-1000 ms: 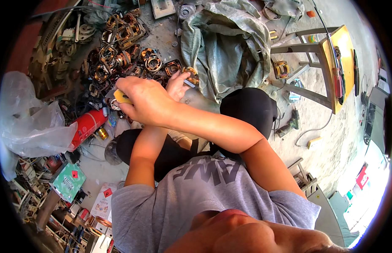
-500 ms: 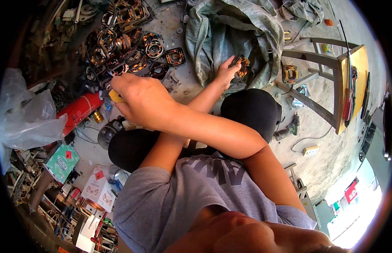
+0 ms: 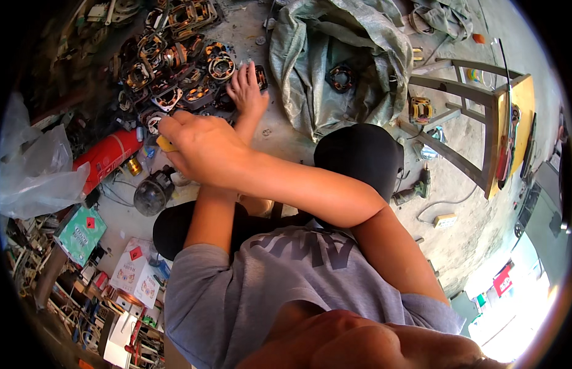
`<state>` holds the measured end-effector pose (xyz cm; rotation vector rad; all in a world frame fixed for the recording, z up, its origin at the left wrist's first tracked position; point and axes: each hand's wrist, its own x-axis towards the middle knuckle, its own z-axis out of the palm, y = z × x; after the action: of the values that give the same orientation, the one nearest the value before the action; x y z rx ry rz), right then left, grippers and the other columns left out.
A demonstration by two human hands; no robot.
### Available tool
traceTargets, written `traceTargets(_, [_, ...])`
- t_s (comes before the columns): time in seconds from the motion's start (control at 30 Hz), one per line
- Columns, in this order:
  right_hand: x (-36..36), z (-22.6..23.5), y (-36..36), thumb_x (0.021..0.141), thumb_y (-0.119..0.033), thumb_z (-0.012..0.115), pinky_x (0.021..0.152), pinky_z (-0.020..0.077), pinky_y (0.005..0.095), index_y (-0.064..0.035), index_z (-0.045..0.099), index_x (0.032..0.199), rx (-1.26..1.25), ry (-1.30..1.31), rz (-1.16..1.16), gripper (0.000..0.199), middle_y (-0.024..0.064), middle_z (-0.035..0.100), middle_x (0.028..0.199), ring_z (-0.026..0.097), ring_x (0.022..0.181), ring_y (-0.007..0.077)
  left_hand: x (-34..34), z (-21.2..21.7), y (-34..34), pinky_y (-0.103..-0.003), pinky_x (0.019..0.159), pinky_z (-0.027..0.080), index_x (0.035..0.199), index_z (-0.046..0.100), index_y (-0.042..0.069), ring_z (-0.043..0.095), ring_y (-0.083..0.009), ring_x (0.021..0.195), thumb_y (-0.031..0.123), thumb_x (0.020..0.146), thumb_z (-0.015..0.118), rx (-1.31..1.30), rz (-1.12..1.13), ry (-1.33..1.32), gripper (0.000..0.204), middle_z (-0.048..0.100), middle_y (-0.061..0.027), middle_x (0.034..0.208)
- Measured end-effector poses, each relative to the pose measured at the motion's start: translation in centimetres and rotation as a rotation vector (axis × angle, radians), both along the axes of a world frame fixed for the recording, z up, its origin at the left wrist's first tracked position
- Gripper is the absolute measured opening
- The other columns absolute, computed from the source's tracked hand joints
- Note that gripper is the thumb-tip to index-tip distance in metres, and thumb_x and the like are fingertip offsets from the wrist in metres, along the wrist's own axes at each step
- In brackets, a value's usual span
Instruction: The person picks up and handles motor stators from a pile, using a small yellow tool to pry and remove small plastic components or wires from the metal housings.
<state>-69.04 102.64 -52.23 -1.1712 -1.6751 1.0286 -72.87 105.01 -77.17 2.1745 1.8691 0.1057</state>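
My left hand (image 3: 248, 92) reaches under my crossing right forearm to the near right edge of a heap of motor stators (image 3: 169, 74). Its fingers are stretched out and spread beside a square stator (image 3: 260, 78), with nothing gripped; whether they touch it I cannot tell. My right hand (image 3: 203, 147) is closed around a small yellow thing (image 3: 166, 144), perhaps a handle, mostly hidden by the fingers. A dark stator with copper windings (image 3: 341, 79) lies inside the open mouth of a grey-green woven sack (image 3: 298, 80) ahead of my knee.
A red cylinder (image 3: 110, 157) and clear plastic bag (image 3: 46, 169) are at left, above a green box (image 3: 81, 234) and a white box (image 3: 135, 270). At right stands a wooden stool (image 3: 513, 135) with tools on it. Another stator (image 3: 421, 109) and a drill (image 3: 415, 187) lie near it.
My left hand has let go of the stator in the sack and swung left to the heap, its fingers opening. My right hand stays nearly in place with the yellow thing.
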Motion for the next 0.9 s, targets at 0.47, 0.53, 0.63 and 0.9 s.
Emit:
traceTargets(0.47, [1.7,-1.3,2.0,0.074,-0.019,0.065,0.068,0.0522,0.0426,-0.0001,0.056,0.087,0.085,-0.058,-0.157,0.025,0.0186,0.062,0.084,0.064,0.075,0.0356,-5.3,2.7,6.7,-0.044,0.106,0.029,0.136,0.034,0.004,0.048,-0.0247,0.118,0.048,0.067,0.078,-0.422,0.042,-0.323,0.094,0.052,-0.0130,0.123])
traceTargets(0.53, [4.3,-0.8,3.5,0.080,-0.023,0.068,0.068,0.0484,0.0407,0.0007,0.053,0.091,-0.027,0.053,-0.235,0.030,0.0191,0.060,0.081,0.060,0.075,0.0354,-7.8,4.7,6.1,-0.039,0.098,0.040,0.138,0.031,0.005,0.047,-0.0213,0.118,0.047,0.076,0.072,-0.748,0.165,-1.365,0.086,0.048,-0.0103,0.129])
traceTargets(0.63, [7.8,-2.0,6.1,0.085,-0.029,0.067,0.054,0.0439,0.0287,-0.0016,0.053,0.090,-0.104,0.211,-0.425,0.031,0.0043,0.056,0.069,0.052,0.061,0.0123,-7.0,14.0,7.1,-0.047,0.095,0.044,0.118,0.053,0.008,0.058,-0.0223,0.099,0.051,0.081,0.062,-0.949,0.431,-1.388,0.057,0.060,-0.0077,0.100])
traceTargets(0.9, [9.6,-1.8,6.9,0.090,-0.033,0.060,0.054,0.0371,0.0187,-0.0063,0.058,0.096,-0.522,0.419,-0.325,0.028,-0.0026,0.060,0.082,0.046,0.067,0.0029,-8.9,21.9,4.6,-0.044,0.086,0.051,0.134,0.035,-0.002,0.058,-0.0328,0.099,0.060,0.081,0.054,-1.559,0.414,-2.375,0.084,0.051,-0.0213,0.120])
